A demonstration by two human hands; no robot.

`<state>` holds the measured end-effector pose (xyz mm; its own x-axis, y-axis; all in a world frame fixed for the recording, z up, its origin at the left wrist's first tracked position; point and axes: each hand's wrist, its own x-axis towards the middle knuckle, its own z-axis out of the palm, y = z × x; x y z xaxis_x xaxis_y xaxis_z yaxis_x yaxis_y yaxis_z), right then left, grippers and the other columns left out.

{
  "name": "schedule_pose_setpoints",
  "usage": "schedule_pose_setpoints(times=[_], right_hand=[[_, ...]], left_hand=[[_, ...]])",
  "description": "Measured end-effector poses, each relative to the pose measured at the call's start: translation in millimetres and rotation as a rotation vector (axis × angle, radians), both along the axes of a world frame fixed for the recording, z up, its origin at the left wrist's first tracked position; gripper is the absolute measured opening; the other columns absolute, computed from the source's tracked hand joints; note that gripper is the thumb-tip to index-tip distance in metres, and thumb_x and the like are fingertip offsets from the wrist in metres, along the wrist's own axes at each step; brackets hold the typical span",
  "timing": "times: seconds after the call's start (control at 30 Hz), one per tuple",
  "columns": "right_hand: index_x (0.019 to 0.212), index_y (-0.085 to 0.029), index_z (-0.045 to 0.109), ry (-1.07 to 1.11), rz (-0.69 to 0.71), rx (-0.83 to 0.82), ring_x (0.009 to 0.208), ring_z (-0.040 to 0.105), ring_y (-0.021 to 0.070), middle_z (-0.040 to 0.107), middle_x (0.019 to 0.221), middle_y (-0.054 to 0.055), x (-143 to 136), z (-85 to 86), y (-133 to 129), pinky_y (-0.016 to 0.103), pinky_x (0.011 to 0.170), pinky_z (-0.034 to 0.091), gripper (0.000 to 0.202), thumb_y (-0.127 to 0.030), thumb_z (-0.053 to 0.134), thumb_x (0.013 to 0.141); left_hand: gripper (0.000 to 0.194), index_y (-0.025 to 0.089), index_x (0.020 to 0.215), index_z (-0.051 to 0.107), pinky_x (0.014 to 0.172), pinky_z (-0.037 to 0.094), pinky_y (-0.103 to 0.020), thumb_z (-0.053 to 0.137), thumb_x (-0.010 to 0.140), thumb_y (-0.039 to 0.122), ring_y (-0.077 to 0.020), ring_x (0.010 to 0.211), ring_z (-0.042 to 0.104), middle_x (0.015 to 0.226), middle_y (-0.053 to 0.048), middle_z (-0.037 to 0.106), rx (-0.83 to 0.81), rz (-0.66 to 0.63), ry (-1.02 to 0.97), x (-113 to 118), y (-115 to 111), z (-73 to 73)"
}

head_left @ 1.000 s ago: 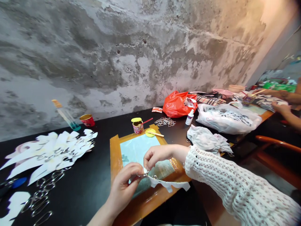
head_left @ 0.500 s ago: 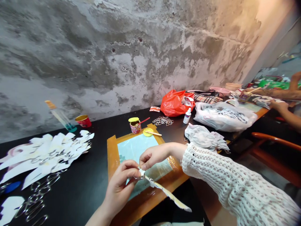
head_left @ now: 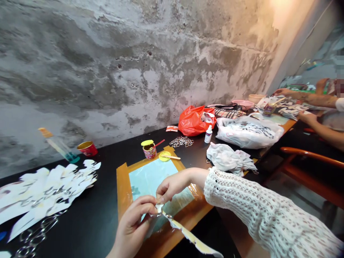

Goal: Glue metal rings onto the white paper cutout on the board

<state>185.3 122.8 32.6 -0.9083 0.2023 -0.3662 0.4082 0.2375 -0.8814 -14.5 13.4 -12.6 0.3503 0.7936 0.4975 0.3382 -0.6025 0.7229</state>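
Observation:
My left hand (head_left: 137,220) pinches the near end of a narrow white and yellowish strip (head_left: 189,234) with ragged edges. Small shiny metal bits (head_left: 163,214) sit on the strip close to the fingertips; their exact kind is too small to tell. From above, the fingers of my right hand (head_left: 172,187) close on the white tip of the same strip. Its free end hangs down to the right, past the edge of the taped board. Both hands are over the pale blue sheet (head_left: 153,172), framed with brown tape (head_left: 121,186).
White cut pieces with metal loops (head_left: 51,191) are piled at left, by a red tin (head_left: 87,148). Beyond the board stand an open can (head_left: 149,150), wire rings (head_left: 182,141) and a small bottle (head_left: 208,134). Bags and a crumpled cloth (head_left: 229,159) lie right; another person's hands (head_left: 307,117) work farther off.
The view has shifted, so the table things appear slightly farther left. Both hands keep hold of the strip at nearly the same spot, and its free end reaches lower in view.

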Motion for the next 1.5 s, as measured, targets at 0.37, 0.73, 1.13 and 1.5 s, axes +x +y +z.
schedule_pose_setpoints(times=[0.37,0.73,1.13,1.5], right_hand=[[0.089,-0.014,0.064,0.062,-0.215,0.071,0.071,0.051,0.0094,0.058,0.080,-0.003,11.7,1.7,-3.3,0.020,0.062,0.039,0.009,-0.019,0.057,0.091],[0.129,-0.022,0.053,0.247,-0.571,0.427,0.105,0.058,0.0219,0.058,0.123,0.008,95.8,-6.3,-45.2,0.031,0.085,0.047,0.066,-0.032,0.081,0.070],[0.083,-0.017,0.061,0.227,-0.646,1.320,0.090,0.054,0.0195,0.064,0.089,0.004,86.5,-59.3,-2.7,0.032,0.081,0.039,0.016,-0.003,0.055,0.084],[0.085,-0.016,0.061,0.143,-0.377,1.535,0.086,0.049,0.0198,0.061,0.090,0.006,104.8,-91.5,-3.0,0.031,0.078,0.040,0.019,-0.011,0.047,0.097]], left_hand=[[0.007,0.023,0.087,0.066,0.077,0.052,-0.022,0.061,0.089,0.020,-0.0150,0.086,0.066,0.092,-0.003,0.067,-0.011,0.068,-0.026,2.1,9.6,1.3],[0.009,0.020,0.085,0.066,0.075,0.052,-0.028,0.060,0.088,0.026,-0.0176,0.084,0.064,0.090,-0.005,0.066,0.051,0.226,0.106,0.9,36.6,34.8],[0.016,0.019,0.105,0.063,0.077,0.052,-0.030,0.053,0.093,0.015,-0.0183,0.087,0.064,0.101,-0.008,0.068,0.606,0.238,0.482,17.7,56.7,-7.9],[0.024,0.019,0.101,0.067,0.076,0.050,-0.031,0.044,0.096,0.016,-0.0196,0.084,0.065,0.098,-0.006,0.072,0.559,0.098,0.697,41.8,26.9,-32.4]])
